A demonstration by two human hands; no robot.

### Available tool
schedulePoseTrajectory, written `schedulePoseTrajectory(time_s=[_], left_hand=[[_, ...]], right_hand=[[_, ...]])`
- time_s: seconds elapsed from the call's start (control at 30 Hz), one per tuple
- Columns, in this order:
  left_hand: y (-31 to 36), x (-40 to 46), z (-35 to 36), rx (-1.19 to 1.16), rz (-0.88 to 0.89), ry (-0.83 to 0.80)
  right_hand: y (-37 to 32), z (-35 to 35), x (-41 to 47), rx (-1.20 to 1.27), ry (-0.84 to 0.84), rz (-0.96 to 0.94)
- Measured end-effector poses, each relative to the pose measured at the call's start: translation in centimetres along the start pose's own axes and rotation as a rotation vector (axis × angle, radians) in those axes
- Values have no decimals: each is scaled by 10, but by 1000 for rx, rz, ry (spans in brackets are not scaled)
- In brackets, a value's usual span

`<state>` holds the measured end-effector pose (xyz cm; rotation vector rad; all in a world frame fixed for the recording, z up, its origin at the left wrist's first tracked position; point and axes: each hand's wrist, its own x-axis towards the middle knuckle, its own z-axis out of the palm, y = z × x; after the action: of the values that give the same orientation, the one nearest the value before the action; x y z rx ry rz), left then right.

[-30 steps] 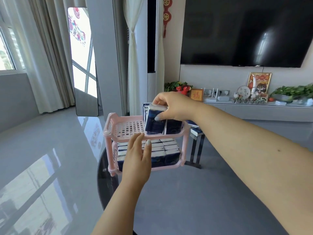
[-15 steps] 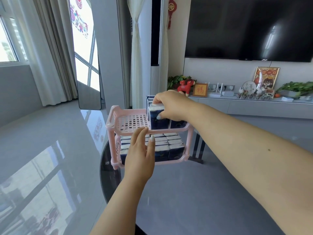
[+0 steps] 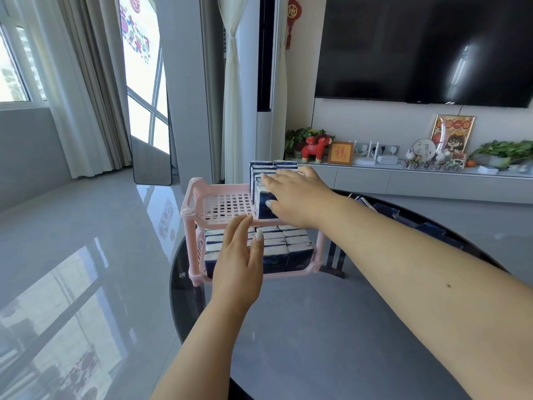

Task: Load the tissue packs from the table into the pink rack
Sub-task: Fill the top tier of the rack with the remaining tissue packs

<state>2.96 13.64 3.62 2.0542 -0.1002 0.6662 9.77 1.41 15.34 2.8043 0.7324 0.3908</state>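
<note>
Since the earlier frame the right hand (image 3: pixel 294 194) had uncurled from the tissue pack (image 3: pixel 264 203), fingers now spread flat over it on the pink rack (image 3: pixel 219 209) upper tier, while the left hand (image 3: pixel 239 255) rested open against the front rim, suggesting that pack was seated and more waited on the tabletop (image 3: pixel 317 327).

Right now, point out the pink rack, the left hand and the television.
pink rack (image 3: pixel 222 207), head view, bare grid of top shelf.
left hand (image 3: pixel 238 256), head view, back of hand.
television (image 3: pixel 418 47), head view, dark screen.
</note>
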Motion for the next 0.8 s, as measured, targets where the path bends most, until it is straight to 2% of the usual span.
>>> schedulePoseTrajectory(time_s=[0.13, 0.33, 0.6, 0.7, 0.8], left_hand=[[2, 0, -1, 24, -18, -22], [8, 0, 0, -15, -44, -40], [22, -18, 14, -30, 73, 159], [31, -30, 31, -14, 143, 89], [34, -45, 55, 47, 203, -104]], right_hand=[[1, 0, 1, 46, -35, 14], [1, -2, -7, 131, 6, 9], [13, 3, -62, 347, 384, 45], [31, 21, -86, 413, 433, 96], [54, 51, -108, 474, 367, 207]])
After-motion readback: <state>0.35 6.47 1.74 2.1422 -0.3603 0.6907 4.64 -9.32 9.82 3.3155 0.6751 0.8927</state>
